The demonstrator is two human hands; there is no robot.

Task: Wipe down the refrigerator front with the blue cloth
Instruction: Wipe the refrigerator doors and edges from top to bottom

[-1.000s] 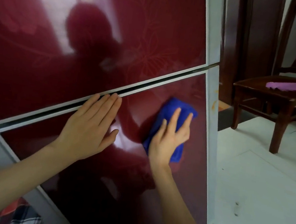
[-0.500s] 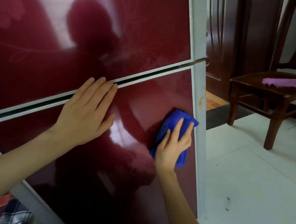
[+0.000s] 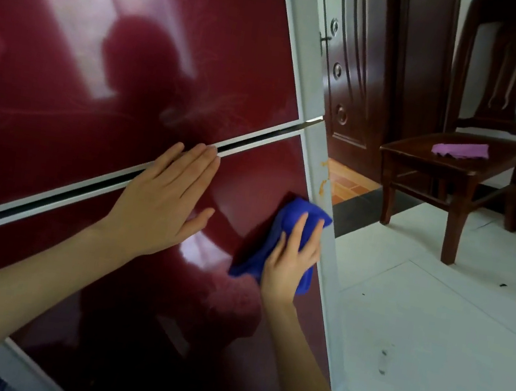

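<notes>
Logging from my remote seat, left to right: refrigerator front [image 3: 133,76], glossy dark red, two door panels split by a pale slanted seam, filling the left and centre of the head view. Left hand [image 3: 161,204]: forearm entering from the lower left, palm laid flat on the lower door, fingers [image 3: 194,165] straight and together with their tips reaching the seam, thumb spread out to the right; released, grasping nothing. Blue cloth [image 3: 294,214]: bunched, pressed against the lower door at its right edge, its upper corner lapping onto the grey side trim [image 3: 319,157]. Right hand [image 3: 290,263]: forearm rising from the bottom centre, palm on top of the cloth, fingers extended upward over it, pinning it to the panel rather than clenching it. Further right I note a dark wooden door [image 3: 355,76], then a dark wooden chair [image 3: 460,178] on white floor [image 3: 443,357], with a purple cloth [image 3: 461,149] lying on its seat.
</notes>
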